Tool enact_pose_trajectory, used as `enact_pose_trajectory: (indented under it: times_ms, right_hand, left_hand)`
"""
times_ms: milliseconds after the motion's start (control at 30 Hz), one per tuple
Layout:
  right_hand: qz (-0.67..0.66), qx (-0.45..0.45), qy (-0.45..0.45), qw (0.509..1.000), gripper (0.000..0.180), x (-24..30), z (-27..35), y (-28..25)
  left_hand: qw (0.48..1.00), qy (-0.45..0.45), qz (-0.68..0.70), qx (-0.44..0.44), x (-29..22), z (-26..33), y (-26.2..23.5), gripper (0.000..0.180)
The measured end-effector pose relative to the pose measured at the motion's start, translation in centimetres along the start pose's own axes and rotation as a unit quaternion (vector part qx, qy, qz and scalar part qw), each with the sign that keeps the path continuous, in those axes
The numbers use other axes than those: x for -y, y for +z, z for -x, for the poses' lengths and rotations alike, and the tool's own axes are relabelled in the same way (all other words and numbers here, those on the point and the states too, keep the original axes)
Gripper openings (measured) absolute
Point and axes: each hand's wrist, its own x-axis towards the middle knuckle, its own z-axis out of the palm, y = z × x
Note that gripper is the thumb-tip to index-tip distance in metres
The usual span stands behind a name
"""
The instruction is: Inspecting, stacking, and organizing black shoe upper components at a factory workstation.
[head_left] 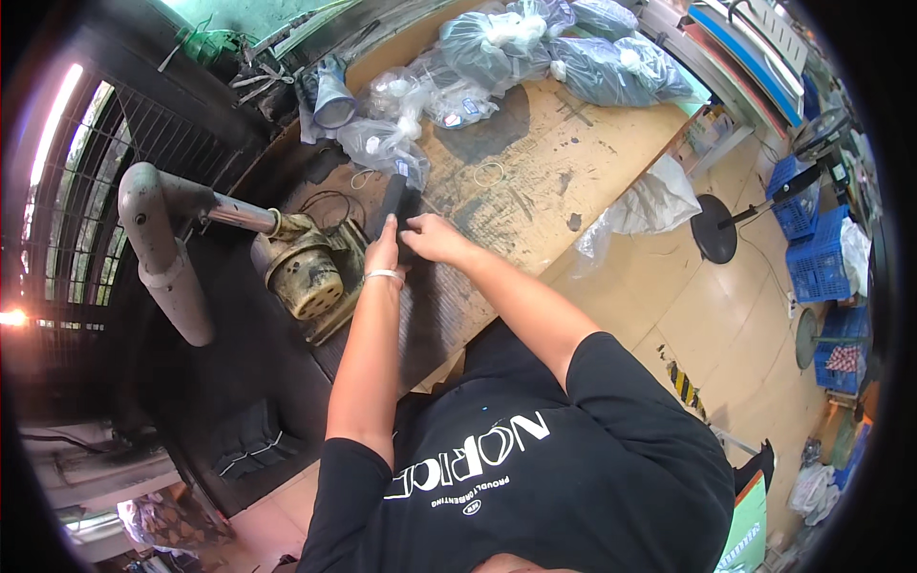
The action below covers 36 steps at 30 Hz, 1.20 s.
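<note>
My left hand is closed around the lower end of a long black bar-shaped piece, which points away from me over the worktable. Just right of it, my right hand is closed, its fingertips at the dark piece's side. Whether those fingers pinch the piece itself or something thin on it is hidden. The far end of the black piece reaches close to a clear plastic bag. A thin loop lies on the board to the right.
Left of my hands stands a grimy motor beneath a grey duct pipe. Several tied plastic bags line the table's back. Black bundled pieces sit at lower left. Blue crates and a round-based stand are on the right.
</note>
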Motion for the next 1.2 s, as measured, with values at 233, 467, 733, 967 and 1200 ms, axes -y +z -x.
enact_pose_trajectory:
  times_ms: [233, 467, 733, 967, 1200]
  right_hand:
    - [0.054, -0.045, -0.014, 0.997, 0.04, 1.5, 0.5, 3.5]
    - [0.006, -0.082, -0.008, 0.997, 0.04, 2.3, 1.1, 3.7]
    - [-0.209, -0.053, -0.045, 0.975, 0.044, 2.7, 3.9, 3.3]
    - [-0.544, 0.067, -0.066, 0.834, 0.045, -0.6, 10.8, 5.5]
    - [-0.782, 0.165, 0.167, 0.577, 0.029, -3.4, 13.0, 10.8]
  left_hand:
    - [0.984, 0.025, 0.169, 0.044, 0.9, 0.2, -1.4, 0.038]
    - [0.978, 0.018, 0.199, 0.06, 0.6, 0.4, -1.7, 0.036]
    - [0.972, 0.126, 0.193, 0.043, 1.7, 3.6, -2.3, 0.033]
    - [0.943, 0.321, 0.016, 0.087, 6.0, 9.0, -5.1, 0.042]
    - [0.827, 0.414, -0.377, -0.057, 11.4, 11.1, -10.2, 0.06]
